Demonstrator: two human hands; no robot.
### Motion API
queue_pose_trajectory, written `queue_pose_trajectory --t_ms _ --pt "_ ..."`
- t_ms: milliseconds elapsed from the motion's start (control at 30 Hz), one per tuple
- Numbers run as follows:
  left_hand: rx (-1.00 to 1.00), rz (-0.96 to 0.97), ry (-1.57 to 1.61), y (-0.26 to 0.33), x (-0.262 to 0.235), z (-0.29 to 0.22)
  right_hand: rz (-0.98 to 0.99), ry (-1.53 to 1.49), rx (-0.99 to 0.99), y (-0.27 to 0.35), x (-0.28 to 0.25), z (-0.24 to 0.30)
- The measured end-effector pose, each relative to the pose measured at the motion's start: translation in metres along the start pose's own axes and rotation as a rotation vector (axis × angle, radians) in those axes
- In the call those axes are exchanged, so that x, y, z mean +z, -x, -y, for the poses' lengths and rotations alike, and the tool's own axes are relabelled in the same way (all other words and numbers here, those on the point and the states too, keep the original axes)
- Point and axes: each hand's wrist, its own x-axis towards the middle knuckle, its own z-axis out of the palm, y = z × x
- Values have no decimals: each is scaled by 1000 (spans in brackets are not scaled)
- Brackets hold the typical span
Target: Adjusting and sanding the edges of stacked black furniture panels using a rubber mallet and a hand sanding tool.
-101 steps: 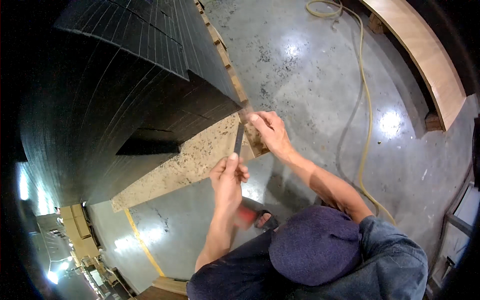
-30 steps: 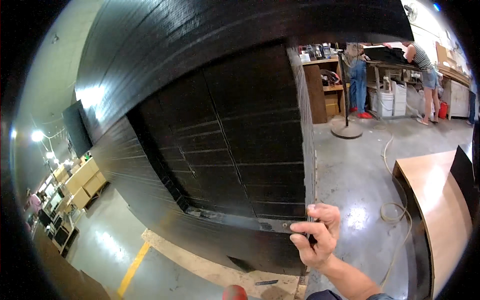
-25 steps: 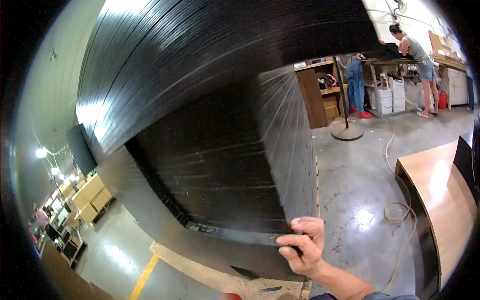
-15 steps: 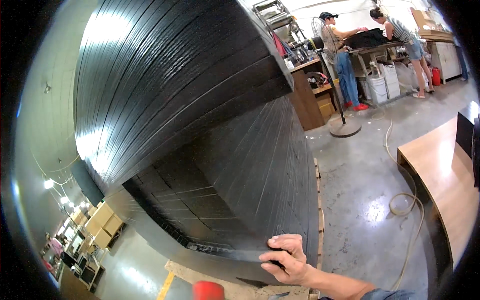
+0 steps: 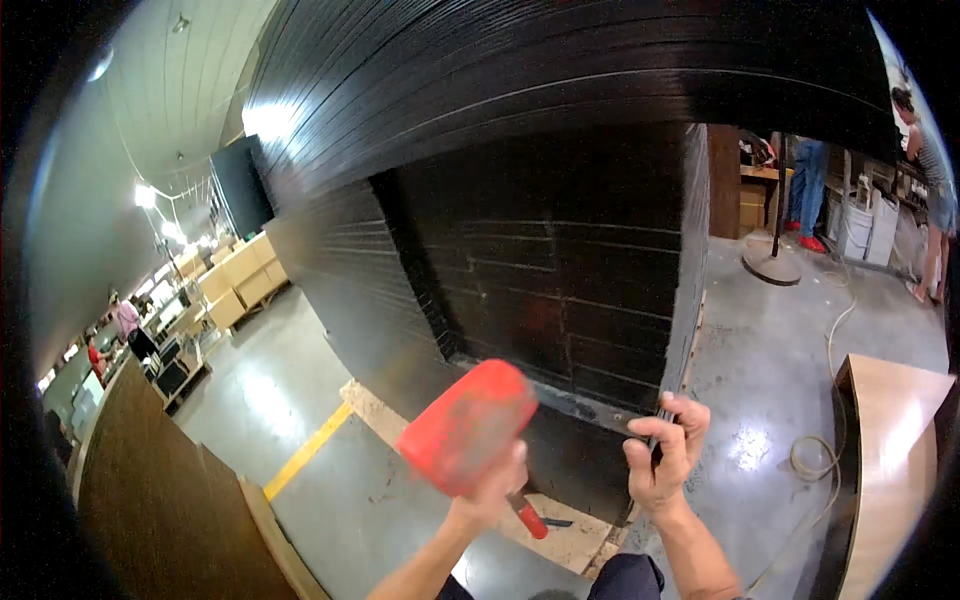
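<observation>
A large black structure (image 5: 560, 260) of dark, stacked-looking layers fills the middle, with a recess in its front. In my left hand (image 5: 490, 495) is a red mallet (image 5: 470, 425), its blunt, worn head raised in front of the recess and blurred by motion. Its handle runs through my fist, and a red end shows below. My right hand (image 5: 665, 455) is at the structure's lower right corner, beside the recess's lower edge. Its thumb and fingers are bent toward each other around something small and dark that I cannot make out.
Under the structure lies a wooden pallet (image 5: 365, 410). A brown board (image 5: 165, 490) stands at lower left, a wooden table (image 5: 900, 430) at right. A hose (image 5: 815, 460) coils on the floor near a fan's base (image 5: 770, 265). Two people are partly visible at far right, others at far left.
My view has turned to face the recess more squarely. The mallet has risen from the lower edge, bringing my left hand into view. My right hand stays by the structure's lower right corner.
</observation>
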Motion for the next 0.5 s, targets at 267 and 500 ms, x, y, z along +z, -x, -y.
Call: queue_pose_trajectory --t_ms 267,500 --pt "-91 186 208 -10 -8 4 -53 34 122 8 0 8" --pt "-191 195 143 -11 -28 9 -35 2 195 5 13 22"
